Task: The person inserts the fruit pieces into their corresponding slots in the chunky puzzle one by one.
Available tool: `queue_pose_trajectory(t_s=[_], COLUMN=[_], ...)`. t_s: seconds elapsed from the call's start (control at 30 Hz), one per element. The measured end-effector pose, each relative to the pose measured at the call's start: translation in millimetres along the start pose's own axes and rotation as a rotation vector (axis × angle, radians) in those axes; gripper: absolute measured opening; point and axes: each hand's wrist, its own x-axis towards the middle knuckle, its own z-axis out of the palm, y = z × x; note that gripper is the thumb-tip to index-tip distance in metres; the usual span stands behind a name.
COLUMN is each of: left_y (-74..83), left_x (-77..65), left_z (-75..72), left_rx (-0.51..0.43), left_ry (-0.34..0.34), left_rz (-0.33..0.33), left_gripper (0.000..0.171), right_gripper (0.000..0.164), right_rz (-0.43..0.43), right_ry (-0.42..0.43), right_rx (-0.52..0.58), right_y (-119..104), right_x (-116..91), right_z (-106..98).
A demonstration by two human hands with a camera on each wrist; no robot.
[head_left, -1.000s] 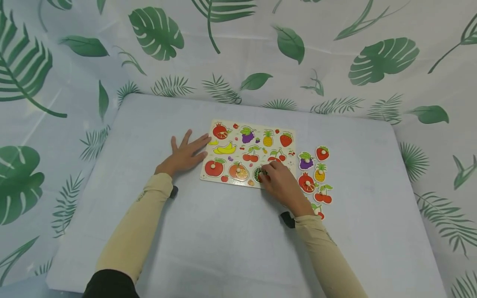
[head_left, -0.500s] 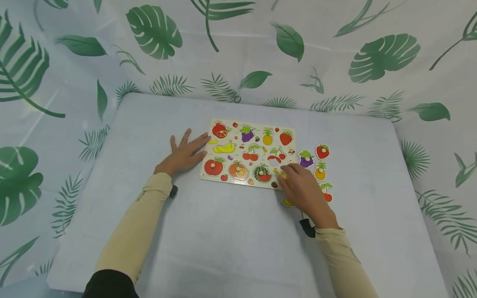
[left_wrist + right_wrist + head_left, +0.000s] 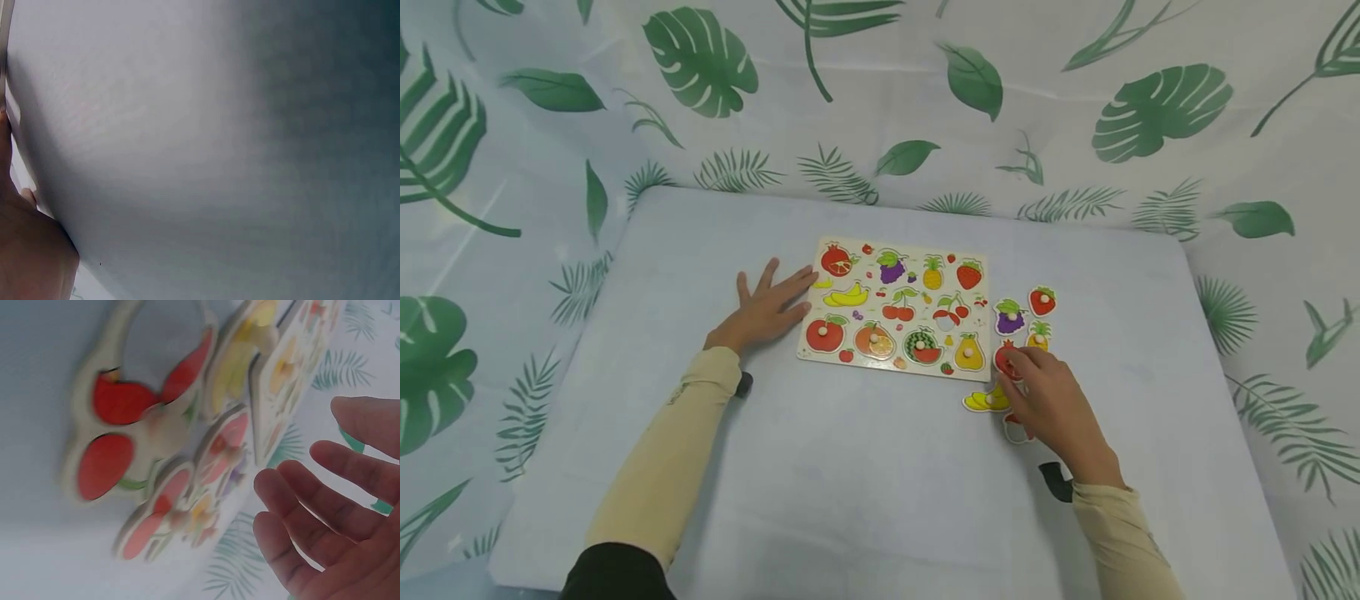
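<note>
In the head view, my left hand (image 3: 760, 315) lies flat with spread fingers on the table, its fingertips at the left edge of a fruit peg puzzle board (image 3: 917, 310). Apple (image 3: 825, 333), orange (image 3: 874, 341), watermelon (image 3: 922, 346) and pear (image 3: 969, 353) pieces with knobs sit in its bottom row. My right hand (image 3: 1060, 408) hovers over the loose pieces, fingertips beside the pomegranate piece (image 3: 1004, 360). In the right wrist view its fingers (image 3: 325, 494) are apart and hold nothing. The hand partly covers the banana piece (image 3: 985, 401) and a cherry piece (image 3: 1017, 429).
Loose grape (image 3: 1010, 317), strawberry (image 3: 1042, 302) and pineapple (image 3: 1039, 334) pieces lie right of the board. A pale cloth (image 3: 850, 483) covers the table. Behind it hangs a leaf-print curtain (image 3: 865, 100). The left wrist view shows mostly blurred cloth.
My right hand has gone from the watermelon to the pear, let go of the pear in its slot, and moved right over the loose pieces. The left hand has stayed at the board's edge.
</note>
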Motion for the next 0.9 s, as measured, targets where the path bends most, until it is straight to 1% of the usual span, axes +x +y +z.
queue_pose_trajectory(t_s=[0.13,0.33,0.47,0.6,0.7,0.9], left_y=[-1.3,0.6,2.2,2.4,2.5,4.8], left_x=[-0.3,-1.6,-3.0,-2.7,-2.3,-4.2], left_z=[0.2,-0.8,-2.3,-1.7,-0.8,-3.4], left_rx=[-0.001,-0.007,-0.006,-0.009,-0.008,-0.001], left_ry=[0.005,-0.003,-0.005,-0.008,-0.008,-0.001], left_rz=[0.005,0.003,-0.006,-0.007,-0.003,-0.005], left_gripper=[0.069,0.07,0.069,0.069,0.069,0.069], right_gripper=[0.041,0.046,0.044,0.033,0.027,0.025], right_rz=[0.031,0.053,0.03,-0.006,-0.032,-0.051], right_ry=[-0.028,-0.076,-0.092,-0.079,-0.055,-0.046], right_rx=[-0.007,0.025,0.018,0.004,0.015,0.042], right_y=[2.6,2.3,1.3,1.0,0.6,-2.3], right_x=[-6.0,-13.9,-18.4,-21.6,-22.5,-21.4], right_z=[0.1,7.1,16.4,24.1,27.9,31.7])
